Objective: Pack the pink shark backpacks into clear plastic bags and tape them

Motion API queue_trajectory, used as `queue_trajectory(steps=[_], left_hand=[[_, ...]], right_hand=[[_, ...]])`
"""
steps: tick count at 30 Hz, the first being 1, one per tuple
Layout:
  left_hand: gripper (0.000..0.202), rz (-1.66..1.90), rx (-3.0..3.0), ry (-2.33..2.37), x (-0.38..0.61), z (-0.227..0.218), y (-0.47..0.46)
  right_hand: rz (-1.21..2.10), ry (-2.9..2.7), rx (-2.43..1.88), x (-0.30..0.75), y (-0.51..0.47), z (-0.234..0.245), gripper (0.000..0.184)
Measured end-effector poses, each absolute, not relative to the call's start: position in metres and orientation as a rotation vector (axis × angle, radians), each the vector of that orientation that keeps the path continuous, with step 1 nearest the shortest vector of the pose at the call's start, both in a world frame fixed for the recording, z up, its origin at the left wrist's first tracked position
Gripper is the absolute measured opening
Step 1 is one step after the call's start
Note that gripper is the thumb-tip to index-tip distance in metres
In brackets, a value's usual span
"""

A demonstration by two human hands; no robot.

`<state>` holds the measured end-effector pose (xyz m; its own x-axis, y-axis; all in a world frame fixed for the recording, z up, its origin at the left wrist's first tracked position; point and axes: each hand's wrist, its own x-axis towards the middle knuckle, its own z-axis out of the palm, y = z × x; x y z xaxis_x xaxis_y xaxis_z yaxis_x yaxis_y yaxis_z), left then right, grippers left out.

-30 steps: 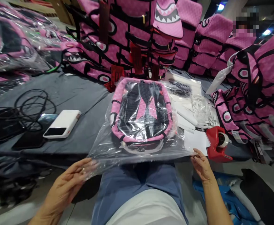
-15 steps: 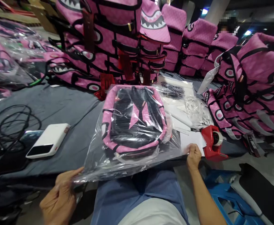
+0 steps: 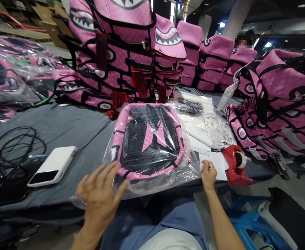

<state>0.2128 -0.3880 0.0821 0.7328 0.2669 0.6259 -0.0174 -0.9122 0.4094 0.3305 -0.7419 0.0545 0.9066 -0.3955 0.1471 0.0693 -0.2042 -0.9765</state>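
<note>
A pink and black backpack (image 3: 152,142) lies flat on the table inside a clear plastic bag (image 3: 147,187), its black ribbed side up. My left hand (image 3: 100,191) has its fingers spread over the bag's near left corner, close to the backpack's lower left edge. Over on the right, my right hand (image 3: 209,173) pinches the bag's near right corner. The bag's near edge runs loosely along the table's front edge between both hands.
White papers (image 3: 216,163) and a red tape dispenser (image 3: 238,165) lie right of my right hand. Stacked pink bags (image 3: 131,52) stand behind. On the left are a white power bank (image 3: 52,166) and black cables (image 3: 17,142). A blue stool (image 3: 251,222) stands below right.
My left hand has let go of the bag's near left corner, opened, and moved up and right onto the plastic. My right hand keeps its pinch, slightly farther left.
</note>
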Motion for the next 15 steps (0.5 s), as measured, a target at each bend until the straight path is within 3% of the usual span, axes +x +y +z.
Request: queue_trajectory(steps=[4, 15], left_hand=[[0.037, 0.794, 2.616, -0.371, 0.232, 0.096, -0.424], [0.017, 0.795, 2.488, -0.425, 0.229, 0.102, -0.412]], right_hand=[[-0.492, 0.224, -1.758, 0.33, -0.744, 0.053, 0.057], [-0.511, 0.24, -1.718, 0.326, -0.743, 0.05, 0.055]])
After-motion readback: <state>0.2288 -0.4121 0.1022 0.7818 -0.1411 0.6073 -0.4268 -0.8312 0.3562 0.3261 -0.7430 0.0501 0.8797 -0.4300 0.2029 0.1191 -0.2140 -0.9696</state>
